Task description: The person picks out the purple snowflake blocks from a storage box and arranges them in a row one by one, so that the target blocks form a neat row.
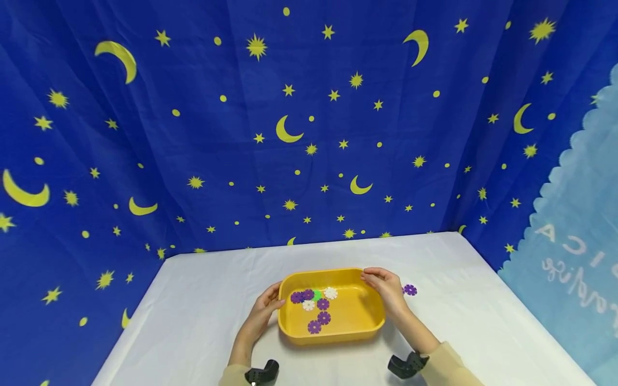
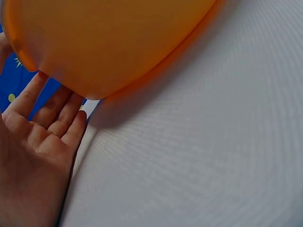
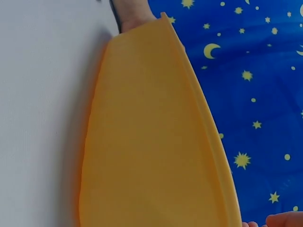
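Note:
A yellow plastic tray [image 1: 338, 339] stands between both hands in the head view. Inside it, mostly toward the left, lie several flower-shaped discs: purple [image 1: 314, 326], white [image 1: 330, 292] and a green one [image 1: 316, 295]. My left hand [image 1: 260, 315] grips the tray's left end, thumb over the rim and the other fingers against the outside. At the far right corner, my right hand [image 1: 388, 289] pinches the rim. The left wrist view shows the left palm [image 2: 38, 142] beside the tray's outer wall [image 2: 113, 42]. Only some right fingertips [image 3: 286, 219] show in the right wrist view.
A purple disc [image 1: 410, 290] lies on the white tabletop [image 1: 207, 300] just right of the right hand, with part of another purple piece beside it. A blue curtain [image 1: 232, 161] with moons and stars hangs behind the table and along its sides.

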Tool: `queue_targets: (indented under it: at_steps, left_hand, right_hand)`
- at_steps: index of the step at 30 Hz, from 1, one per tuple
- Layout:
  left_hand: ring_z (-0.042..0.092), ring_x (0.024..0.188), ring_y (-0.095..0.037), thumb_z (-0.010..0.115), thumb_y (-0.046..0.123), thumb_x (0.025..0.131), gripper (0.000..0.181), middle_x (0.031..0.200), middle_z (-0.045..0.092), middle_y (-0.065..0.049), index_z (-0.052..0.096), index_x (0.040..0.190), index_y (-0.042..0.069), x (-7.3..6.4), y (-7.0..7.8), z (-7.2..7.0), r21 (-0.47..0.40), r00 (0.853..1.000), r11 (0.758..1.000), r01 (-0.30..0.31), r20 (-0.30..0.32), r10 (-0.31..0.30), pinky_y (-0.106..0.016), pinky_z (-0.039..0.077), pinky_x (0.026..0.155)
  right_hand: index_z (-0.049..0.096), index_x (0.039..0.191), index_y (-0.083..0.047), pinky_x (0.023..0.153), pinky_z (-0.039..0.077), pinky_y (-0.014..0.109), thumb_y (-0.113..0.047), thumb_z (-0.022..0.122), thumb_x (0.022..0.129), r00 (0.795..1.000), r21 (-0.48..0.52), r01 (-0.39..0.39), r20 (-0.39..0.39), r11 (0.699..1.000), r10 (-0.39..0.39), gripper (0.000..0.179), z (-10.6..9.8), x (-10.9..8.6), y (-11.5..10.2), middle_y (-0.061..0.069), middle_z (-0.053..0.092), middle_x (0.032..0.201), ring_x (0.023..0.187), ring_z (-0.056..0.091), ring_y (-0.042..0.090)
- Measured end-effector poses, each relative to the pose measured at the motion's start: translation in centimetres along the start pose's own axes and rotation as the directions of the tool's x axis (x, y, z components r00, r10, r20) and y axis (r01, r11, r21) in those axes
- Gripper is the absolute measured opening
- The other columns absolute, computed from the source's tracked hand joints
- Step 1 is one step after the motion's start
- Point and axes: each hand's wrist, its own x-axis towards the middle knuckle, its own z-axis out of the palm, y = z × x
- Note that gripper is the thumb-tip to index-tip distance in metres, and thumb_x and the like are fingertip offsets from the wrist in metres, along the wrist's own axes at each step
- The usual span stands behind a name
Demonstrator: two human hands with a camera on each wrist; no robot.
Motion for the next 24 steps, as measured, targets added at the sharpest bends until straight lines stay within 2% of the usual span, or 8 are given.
queue_targets:
  at_steps: [2, 4, 6, 10, 13, 16, 20, 24]
  left_hand:
    - [0.051, 0.118, -0.004, 0.055, 0.017, 0.092, 0.057, 0.144, 0.044, -0.02, 0.036, 0.143, -0.003, 0.0, -0.2, -0.1, 0.001, 0.999, 0.999, -0.037, 0.02, 0.037, -0.013, 0.043, 0.096]
    - [0.052, 0.116, -0.002, 0.053, 0.016, 0.094, 0.055, 0.142, 0.047, -0.019, 0.036, 0.142, -0.004, 0.0, -0.4, -0.3, 0.004, 0.995, 0.996, -0.091, 0.048, 0.09, -0.014, 0.045, 0.095]
    - [0.052, 0.116, -0.002, 0.052, 0.016, 0.094, 0.054, 0.142, 0.047, -0.019, 0.036, 0.142, -0.004, 0.0, -0.6, -0.3, 0.007, 0.992, 0.994, -0.111, 0.057, 0.11, -0.014, 0.045, 0.096]
    - [0.05, 0.122, -0.009, 0.056, 0.016, 0.092, 0.057, 0.145, 0.043, -0.021, 0.036, 0.143, -0.002, 0.2, -0.3, -0.1, 0.002, 1.0, 1.0, -0.028, 0.011, 0.028, -0.014, 0.044, 0.097]
    - [0.046, 0.129, -0.02, 0.057, 0.013, 0.091, 0.057, 0.146, 0.041, -0.023, 0.036, 0.143, -0.002, 0.3, -0.1, 0.1, -0.015, 0.999, 1.0, 0.027, -0.026, -0.028, -0.015, 0.043, 0.098]
    - [0.042, 0.133, -0.03, 0.056, 0.009, 0.091, 0.056, 0.146, 0.041, -0.023, 0.036, 0.143, -0.002, 0.3, 0.0, 0.3, -0.032, 0.998, 0.999, 0.043, -0.039, -0.045, -0.019, 0.042, 0.101]
    - [0.038, 0.136, -0.032, 0.057, 0.008, 0.091, 0.057, 0.147, 0.04, -0.02, 0.036, 0.143, -0.001, 0.3, 0.1, 0.3, -0.044, 0.998, 0.997, 0.056, -0.037, -0.058, -0.029, 0.039, 0.109]
    - [0.038, 0.136, -0.032, 0.057, 0.009, 0.091, 0.057, 0.147, 0.04, -0.02, 0.037, 0.143, 0.0, 0.2, 0.2, 0.2, -0.045, 0.998, 0.997, 0.056, -0.035, -0.058, -0.027, 0.04, 0.108]
  right_hand:
    - [0.06, 0.109, 0.013, 0.077, 0.055, 0.016, -0.005, 0.059, 0.09, 1.0, -0.015, 0.003, -0.003, 1.0, -0.003, 0.026, 0.3, -0.1, 0.0, 0.001, 0.071, 0.089, 0.078, 0.066, 0.004]
    - [0.061, 0.109, 0.013, 0.077, 0.055, 0.018, -0.004, 0.06, 0.09, 1.0, -0.03, 0.011, 0.004, 1.0, -0.01, 0.025, 0.7, -0.1, 0.2, 0.003, 0.071, 0.092, 0.079, 0.066, 0.004]
    - [0.062, 0.108, 0.012, 0.078, 0.056, 0.02, -0.003, 0.06, 0.089, 1.0, -0.045, 0.01, 0.013, 0.999, -0.01, 0.024, 1.1, -0.1, 0.3, 0.004, 0.071, 0.092, 0.079, 0.065, 0.005]
    - [0.063, 0.107, 0.011, 0.08, 0.057, 0.024, -0.002, 0.062, 0.087, 0.999, -0.081, 0.023, 0.04, 0.996, -0.02, 0.024, 1.9, 0.0, 0.8, 0.007, 0.072, 0.093, 0.079, 0.065, 0.005]
    - [0.063, 0.106, 0.012, 0.077, 0.056, 0.022, 0.001, 0.063, 0.084, 0.997, -0.084, 0.04, 0.07, 0.996, -0.034, 0.024, 2.7, 0.2, 1.2, 0.012, 0.072, 0.093, 0.078, 0.065, 0.005]
    - [0.062, 0.105, 0.016, 0.075, 0.056, 0.019, 0.005, 0.065, 0.081, 0.992, -0.08, 0.066, 0.114, 0.995, -0.057, 0.026, 3.4, 0.5, 1.6, 0.021, 0.071, 0.096, 0.076, 0.065, 0.005]
    - [0.064, 0.102, 0.017, 0.071, 0.055, 0.016, 0.006, 0.067, 0.079, 0.984, -0.146, 0.103, 0.159, 0.984, -0.079, 0.025, 4.1, 0.9, 2.1, 0.024, 0.071, 0.096, 0.074, 0.064, 0.003]
    - [0.066, 0.101, 0.014, 0.071, 0.056, 0.02, 0.004, 0.068, 0.079, 0.975, -0.215, 0.121, 0.207, 0.969, -0.076, 0.024, 4.8, 1.3, 2.5, 0.024, 0.071, 0.096, 0.075, 0.065, 0.005]
